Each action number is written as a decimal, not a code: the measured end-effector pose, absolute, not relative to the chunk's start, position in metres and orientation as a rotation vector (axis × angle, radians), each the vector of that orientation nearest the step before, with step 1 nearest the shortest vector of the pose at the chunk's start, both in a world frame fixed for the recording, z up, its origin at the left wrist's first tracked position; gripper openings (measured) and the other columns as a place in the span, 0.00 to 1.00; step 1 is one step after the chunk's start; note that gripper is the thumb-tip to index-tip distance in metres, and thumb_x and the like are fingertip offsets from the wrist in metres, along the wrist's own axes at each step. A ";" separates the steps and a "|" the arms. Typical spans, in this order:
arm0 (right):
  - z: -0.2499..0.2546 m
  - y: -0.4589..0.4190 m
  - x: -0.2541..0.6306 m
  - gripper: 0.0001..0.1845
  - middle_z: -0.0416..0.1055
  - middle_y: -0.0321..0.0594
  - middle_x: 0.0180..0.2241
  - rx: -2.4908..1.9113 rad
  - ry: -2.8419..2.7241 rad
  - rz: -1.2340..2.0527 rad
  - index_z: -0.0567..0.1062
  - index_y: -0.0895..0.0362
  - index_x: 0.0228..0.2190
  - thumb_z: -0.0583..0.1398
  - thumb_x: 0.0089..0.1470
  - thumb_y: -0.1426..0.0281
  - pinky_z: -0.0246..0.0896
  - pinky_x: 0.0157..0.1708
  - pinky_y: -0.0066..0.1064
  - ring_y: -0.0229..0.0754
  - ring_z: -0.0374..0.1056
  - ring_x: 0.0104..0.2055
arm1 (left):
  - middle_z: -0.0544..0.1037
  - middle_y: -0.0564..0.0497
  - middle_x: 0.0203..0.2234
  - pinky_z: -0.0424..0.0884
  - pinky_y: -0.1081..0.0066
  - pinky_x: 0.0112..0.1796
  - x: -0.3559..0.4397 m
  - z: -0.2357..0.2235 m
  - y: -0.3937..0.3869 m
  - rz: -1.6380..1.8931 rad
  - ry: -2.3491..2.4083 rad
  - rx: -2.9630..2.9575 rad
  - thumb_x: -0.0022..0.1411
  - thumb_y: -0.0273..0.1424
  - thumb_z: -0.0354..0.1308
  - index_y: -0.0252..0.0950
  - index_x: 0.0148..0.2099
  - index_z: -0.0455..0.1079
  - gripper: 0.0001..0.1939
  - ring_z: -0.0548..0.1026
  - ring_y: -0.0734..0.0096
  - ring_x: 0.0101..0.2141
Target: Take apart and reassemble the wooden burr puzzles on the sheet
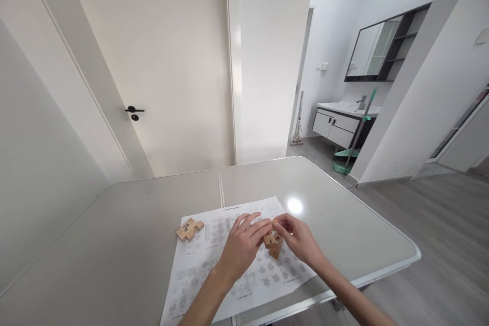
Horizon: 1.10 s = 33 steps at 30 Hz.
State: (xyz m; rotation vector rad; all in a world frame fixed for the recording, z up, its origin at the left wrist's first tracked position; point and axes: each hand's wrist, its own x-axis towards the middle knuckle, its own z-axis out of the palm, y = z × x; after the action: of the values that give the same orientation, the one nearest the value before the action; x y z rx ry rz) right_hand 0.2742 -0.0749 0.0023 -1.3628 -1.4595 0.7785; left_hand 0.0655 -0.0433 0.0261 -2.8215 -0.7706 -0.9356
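Observation:
Both hands meet over a printed sheet, around some notched wooden puzzle pieces. My left hand comes in from the left, its fingertips closed on the near side of these pieces, and its index finger is raised a little. From the right, my right hand pinches the upper end of the same wooden cluster between thumb and fingers. One piece slants downward below the others; whether it touches the sheet I cannot tell. My fingers partly cover how the pieces fit together.
Several more wooden pieces lie grouped at the sheet's upper left corner. The sheet rests on a grey table with a pale rim and a seam across it. Beyond stand a door, a washbasin cabinet and a green dustpan.

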 end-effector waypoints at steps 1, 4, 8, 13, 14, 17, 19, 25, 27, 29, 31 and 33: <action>0.004 -0.076 0.274 0.24 0.82 0.43 0.34 -1.371 -1.463 0.768 0.76 0.54 0.37 0.58 0.61 0.46 0.72 0.35 0.35 0.47 0.78 0.33 | 0.79 0.52 0.56 0.67 0.50 0.58 0.065 0.025 -0.042 -0.928 -0.744 -2.793 0.72 0.19 0.48 0.43 0.63 0.67 0.23 0.70 0.59 0.61; 0.010 -0.078 0.272 0.23 0.82 0.44 0.33 -1.396 -1.466 0.728 0.77 0.54 0.36 0.58 0.60 0.47 0.72 0.35 0.36 0.48 0.78 0.32 | 0.79 0.50 0.56 0.69 0.52 0.55 0.064 0.022 -0.040 -0.927 -0.703 -2.722 0.71 0.17 0.46 0.42 0.64 0.66 0.25 0.72 0.60 0.59; 0.015 -0.079 0.268 0.21 0.82 0.45 0.33 -1.421 -1.459 0.685 0.76 0.54 0.36 0.58 0.60 0.49 0.72 0.35 0.37 0.49 0.78 0.32 | 0.81 0.49 0.54 0.69 0.55 0.54 0.064 0.025 -0.042 -0.993 -0.662 -2.648 0.71 0.17 0.45 0.40 0.63 0.67 0.25 0.74 0.62 0.59; 0.018 -0.071 0.272 0.19 0.82 0.45 0.34 -1.465 -1.400 0.639 0.75 0.54 0.36 0.58 0.61 0.50 0.72 0.37 0.38 0.50 0.78 0.34 | 0.83 0.48 0.48 0.66 0.53 0.56 0.073 0.034 -0.051 -1.095 -0.748 -2.734 0.73 0.21 0.46 0.40 0.54 0.71 0.16 0.75 0.59 0.58; 0.018 -0.069 0.276 0.19 0.81 0.45 0.34 -1.467 -1.400 0.649 0.75 0.54 0.37 0.57 0.61 0.51 0.72 0.37 0.38 0.50 0.77 0.35 | 0.84 0.48 0.46 0.68 0.54 0.54 0.074 0.036 -0.051 -1.078 -0.884 -2.812 0.74 0.24 0.45 0.40 0.51 0.71 0.15 0.77 0.59 0.54; 0.016 -0.066 0.295 0.19 0.80 0.42 0.34 -1.467 -1.428 0.716 0.74 0.54 0.37 0.57 0.60 0.51 0.72 0.35 0.36 0.47 0.76 0.34 | 0.84 0.48 0.36 0.73 0.60 0.42 0.077 0.037 -0.049 -0.944 -1.342 -2.944 0.77 0.32 0.39 0.40 0.45 0.69 0.16 0.82 0.61 0.38; 0.015 -0.067 0.311 0.20 0.79 0.41 0.33 -1.469 -1.453 0.777 0.75 0.54 0.37 0.57 0.59 0.50 0.71 0.32 0.35 0.45 0.74 0.31 | 0.83 0.51 0.31 0.72 0.65 0.32 0.075 0.035 -0.046 -0.838 -1.486 -2.975 0.77 0.35 0.38 0.40 0.44 0.66 0.16 0.81 0.63 0.30; 0.005 -0.074 0.345 0.20 0.77 0.37 0.27 -1.490 -1.520 1.010 0.82 0.55 0.35 0.61 0.56 0.52 0.70 0.28 0.33 0.42 0.71 0.26 | 0.82 0.49 0.25 0.68 0.67 0.29 0.078 0.021 -0.041 -0.433 -1.692 -3.061 0.75 0.40 0.42 0.40 0.38 0.67 0.18 0.80 0.57 0.30; 0.000 -0.075 0.349 0.19 0.78 0.37 0.27 -1.498 -1.529 1.080 0.83 0.55 0.35 0.62 0.55 0.53 0.69 0.26 0.31 0.41 0.70 0.25 | 0.82 0.47 0.27 0.67 0.67 0.29 0.083 0.016 -0.040 -0.352 -1.738 -3.037 0.75 0.41 0.41 0.39 0.37 0.68 0.20 0.80 0.56 0.31; -0.005 -0.075 0.349 0.19 0.78 0.37 0.26 -1.505 -1.534 1.130 0.83 0.56 0.34 0.62 0.54 0.54 0.68 0.25 0.30 0.40 0.69 0.24 | 0.81 0.45 0.28 0.67 0.66 0.29 0.089 0.013 -0.038 -0.297 -1.772 -3.004 0.75 0.40 0.40 0.38 0.37 0.69 0.21 0.79 0.55 0.30; -0.012 -0.073 0.347 0.19 0.78 0.37 0.27 -1.509 -1.536 1.161 0.83 0.56 0.34 0.62 0.54 0.54 0.67 0.24 0.30 0.40 0.69 0.24 | 0.82 0.44 0.30 0.68 0.65 0.31 0.093 0.010 -0.036 -0.267 -1.789 -2.971 0.75 0.40 0.39 0.38 0.37 0.70 0.22 0.80 0.55 0.32; -0.018 -0.071 0.346 0.18 0.78 0.37 0.26 -1.515 -1.532 1.165 0.83 0.56 0.34 0.62 0.54 0.55 0.66 0.24 0.29 0.39 0.68 0.23 | 0.82 0.43 0.35 0.68 0.64 0.33 0.096 0.008 -0.034 -0.255 -1.784 -2.951 0.75 0.41 0.39 0.38 0.38 0.72 0.23 0.80 0.54 0.35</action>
State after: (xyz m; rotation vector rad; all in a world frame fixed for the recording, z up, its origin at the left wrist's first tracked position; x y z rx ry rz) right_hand 0.3456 -0.0711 -0.0185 -1.5150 -1.5317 1.1653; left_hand 0.0963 -0.0340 0.0078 -2.9513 -1.7839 -0.2553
